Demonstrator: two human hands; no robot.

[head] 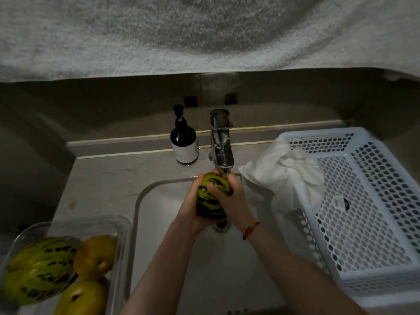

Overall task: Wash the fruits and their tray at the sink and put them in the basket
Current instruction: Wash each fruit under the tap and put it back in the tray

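1. Green-and-black striped melon sits clasped between left hand and right hand under the chrome faucet, over the white sink.
2. Near left, a clear tray holds another melon and two yellow fruits.
3. Right, a white cloth drapes over the perforated basket.
4. A dark soap bottle stands left of the faucet.

A home washroom or kitchen corner: a white sink set in a stone counter, chrome faucet, pump soap bottle behind.

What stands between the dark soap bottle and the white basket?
In the head view, the chrome faucet and a crumpled white cloth stand between the soap bottle and the basket.
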